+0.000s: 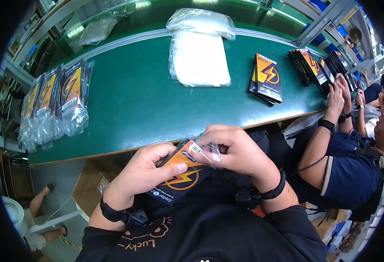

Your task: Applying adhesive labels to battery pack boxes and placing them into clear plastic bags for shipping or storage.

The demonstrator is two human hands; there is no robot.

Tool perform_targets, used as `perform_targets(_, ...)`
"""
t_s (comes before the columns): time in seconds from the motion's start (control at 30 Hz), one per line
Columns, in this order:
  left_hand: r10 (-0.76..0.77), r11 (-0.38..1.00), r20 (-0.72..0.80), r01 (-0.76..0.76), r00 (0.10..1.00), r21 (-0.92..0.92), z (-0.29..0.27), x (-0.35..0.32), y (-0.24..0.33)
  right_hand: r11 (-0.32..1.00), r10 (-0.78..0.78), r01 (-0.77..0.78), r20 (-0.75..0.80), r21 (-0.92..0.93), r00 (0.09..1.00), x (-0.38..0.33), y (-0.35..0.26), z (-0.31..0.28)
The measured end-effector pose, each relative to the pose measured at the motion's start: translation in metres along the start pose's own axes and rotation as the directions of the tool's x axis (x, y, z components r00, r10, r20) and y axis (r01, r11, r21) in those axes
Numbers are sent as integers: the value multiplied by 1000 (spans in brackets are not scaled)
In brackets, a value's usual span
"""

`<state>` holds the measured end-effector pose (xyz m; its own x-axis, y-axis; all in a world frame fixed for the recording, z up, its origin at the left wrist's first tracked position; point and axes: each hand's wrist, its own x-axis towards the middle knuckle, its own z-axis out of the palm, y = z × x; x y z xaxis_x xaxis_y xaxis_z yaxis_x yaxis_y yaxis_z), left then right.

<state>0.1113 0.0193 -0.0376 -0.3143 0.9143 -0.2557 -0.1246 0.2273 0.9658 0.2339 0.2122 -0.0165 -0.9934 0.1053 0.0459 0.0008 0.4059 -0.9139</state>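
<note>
In front of my chest, my left hand (144, 168) is closed around a flat black and orange box (184, 178) with a lightning bolt on it, the thumb lying across its face. A clear plastic bag (211, 158) covers the upper end of the box. My right hand (240, 150) pinches the loose end of this bag, its fingers bent around the film. How far down the box the bag reaches is hard to make out.
Bagged boxes (72, 89) stand in rows at the left of the green table (131, 105). A stack of clear bags (203, 59) lies at the back middle. Loose boxes (266, 78) sit to the right, near a co-worker's hands (338, 94). A cardboard carton (89, 185) stands below the table's left front edge.
</note>
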Motion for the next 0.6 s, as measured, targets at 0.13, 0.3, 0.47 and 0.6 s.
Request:
perform_targets(0.13, 93, 994, -20, -92, 995, 52, -1, -2, 2, 989, 72, -79, 54, 122, 996, -3, 1, -5)
perform_targets(0.3, 146, 988, -31, -144, 989, 61, 2, -1, 0, 989, 89, -99, 98, 106, 991, -6, 3, -9)
perform_targets(0.47, 202, 976, -62, -196, 977, 93, 1, -1, -3, 986, 88, -108, 153, 126, 984, -12, 5, -14)
perform_targets(0.6, 245, 957, -25, -238, 969, 163, -2, 0, -3, 994, 46, -67, 220, 88, 974, -14, 5, -21)
